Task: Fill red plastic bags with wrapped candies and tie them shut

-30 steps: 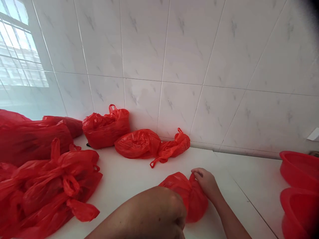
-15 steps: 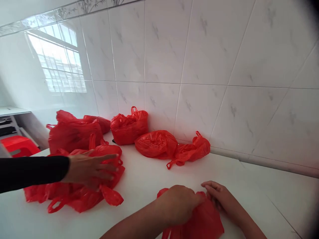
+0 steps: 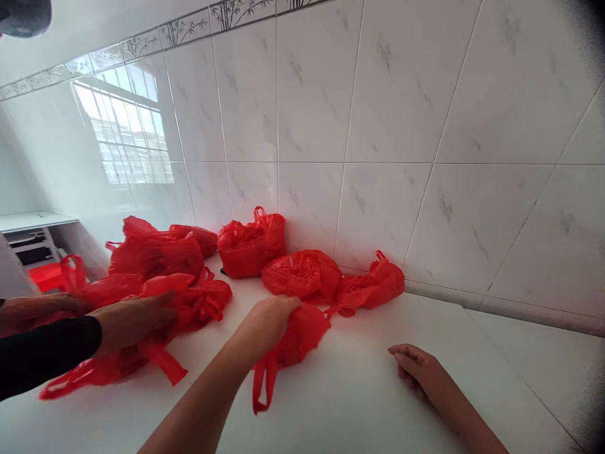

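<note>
My left hand (image 3: 265,325) is closed on a red plastic bag (image 3: 302,337), pinching its upper edge. One looped handle of this bag hangs down toward the white table (image 3: 350,391). My right hand (image 3: 416,373) rests over the table to the right, apart from the bag. Its fingers are curled in with the thumb against them, and nothing shows in its grip. Just beyond the held bag lie a rounded red bag (image 3: 302,274) and a crumpled red bag (image 3: 378,287).
At the left, a co-worker's hands (image 3: 130,321), one in a black sleeve, are on a heap of red bags (image 3: 189,302). A full red bag (image 3: 253,246) and a larger red bag (image 3: 155,252) stand farther back. The tiled wall (image 3: 387,214) bounds the table behind.
My left hand has carried the red bag left and away from me, off my right hand. My right hand has barely moved. A second co-worker's hand has come in, and their bags have shifted left.
</note>
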Tool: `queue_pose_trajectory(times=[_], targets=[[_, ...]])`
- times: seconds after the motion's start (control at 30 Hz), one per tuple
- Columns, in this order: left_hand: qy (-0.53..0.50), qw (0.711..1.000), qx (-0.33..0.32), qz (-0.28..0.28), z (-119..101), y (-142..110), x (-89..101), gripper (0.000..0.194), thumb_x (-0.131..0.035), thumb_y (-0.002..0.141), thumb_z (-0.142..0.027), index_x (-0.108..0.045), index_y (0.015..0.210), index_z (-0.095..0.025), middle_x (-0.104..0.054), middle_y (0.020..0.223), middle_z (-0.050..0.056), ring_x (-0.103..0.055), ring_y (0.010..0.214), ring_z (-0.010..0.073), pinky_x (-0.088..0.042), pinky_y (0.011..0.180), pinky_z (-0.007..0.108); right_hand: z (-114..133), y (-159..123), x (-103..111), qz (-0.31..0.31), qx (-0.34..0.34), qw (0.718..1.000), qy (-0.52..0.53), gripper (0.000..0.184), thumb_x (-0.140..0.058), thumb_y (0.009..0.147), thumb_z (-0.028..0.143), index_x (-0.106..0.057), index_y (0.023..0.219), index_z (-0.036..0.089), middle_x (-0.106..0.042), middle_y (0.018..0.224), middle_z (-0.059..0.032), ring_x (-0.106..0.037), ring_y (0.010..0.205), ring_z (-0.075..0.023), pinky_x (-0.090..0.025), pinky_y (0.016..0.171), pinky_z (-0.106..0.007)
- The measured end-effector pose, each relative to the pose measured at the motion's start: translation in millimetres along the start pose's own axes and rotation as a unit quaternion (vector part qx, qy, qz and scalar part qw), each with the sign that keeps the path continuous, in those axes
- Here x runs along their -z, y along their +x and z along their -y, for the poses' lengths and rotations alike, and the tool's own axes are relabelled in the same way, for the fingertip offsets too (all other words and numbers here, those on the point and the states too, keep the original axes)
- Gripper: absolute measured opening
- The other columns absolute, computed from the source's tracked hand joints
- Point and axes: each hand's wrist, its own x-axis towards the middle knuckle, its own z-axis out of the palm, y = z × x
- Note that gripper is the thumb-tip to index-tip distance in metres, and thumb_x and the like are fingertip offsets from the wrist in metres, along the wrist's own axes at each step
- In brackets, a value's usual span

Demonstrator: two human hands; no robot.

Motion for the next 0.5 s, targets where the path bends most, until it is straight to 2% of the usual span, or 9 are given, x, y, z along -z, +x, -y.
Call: queue_pose_trajectory(times=[0.17, 0.27, 0.33, 0.4, 0.5], targets=[[0.114, 0.982, 0.115, -0.099, 45, -14, 41.1, 0.046, -0.034, 0.071, -0.001, -0.062, 0.103, -0.020, -0.067, 0.101, 0.007, -0.061, 0.094, 0.0221, -0.044, 0.080, 0.031, -1, 4, -1, -0.004, -0.004, 1.000, 0.003, 0.039, -0.052, 0.077, 0.048, -0.057, 0.106, 0.021, -0.054, 0.068, 0.0026, -0.044, 0.057, -0.0114, -0.030, 0.048, -0.023], [0.170, 0.958, 0.180, -0.144, 65, -25, 58.0, 0.048, -0.031, 0.075, -0.002, -0.058, 0.113, -0.012, -0.063, 0.103, 0.015, -0.060, 0.098, 0.0286, -0.043, 0.083, 0.039, 1, 4, -3, -0.007, -0.003, 1.000, -0.002, 0.038, -0.053, 0.076, 0.048, -0.058, 0.103, 0.022, -0.054, 0.067, 0.0028, -0.045, 0.056, -0.0115, -0.030, 0.047, -0.023], [0.196, 0.947, 0.202, -0.157, 71, -31, 64.1, 0.047, -0.033, 0.078, -0.006, -0.053, 0.121, -0.009, -0.059, 0.110, 0.019, -0.055, 0.104, 0.0340, -0.042, 0.085, 0.045, 2, 2, -3, -0.009, -0.004, 1.000, -0.007, 0.037, -0.053, 0.075, 0.049, -0.059, 0.101, 0.022, -0.054, 0.066, 0.0026, -0.045, 0.056, -0.0115, -0.030, 0.047, -0.023], [0.211, 0.943, 0.202, -0.157, 72, -34, 65.1, 0.047, -0.038, 0.081, -0.014, -0.048, 0.127, -0.010, -0.053, 0.123, 0.019, -0.048, 0.115, 0.0389, -0.040, 0.089, 0.049, 3, 1, -3, -0.012, 0.000, 1.000, -0.010, 0.037, -0.054, 0.075, 0.048, -0.060, 0.100, 0.022, -0.054, 0.066, 0.0023, -0.046, 0.055, -0.0116, -0.030, 0.047, -0.023], [0.220, 0.946, 0.181, -0.155, 66, -29, 56.1, 0.050, -0.046, 0.082, -0.023, -0.045, 0.131, -0.014, -0.043, 0.137, 0.017, -0.034, 0.129, 0.0395, -0.036, 0.097, 0.050, 3, 0, -4, -0.018, 0.004, 1.000, -0.011, 0.036, -0.053, 0.076, 0.047, -0.060, 0.100, 0.021, -0.055, 0.067, 0.0019, -0.047, 0.056, -0.0115, -0.031, 0.048, -0.023]])
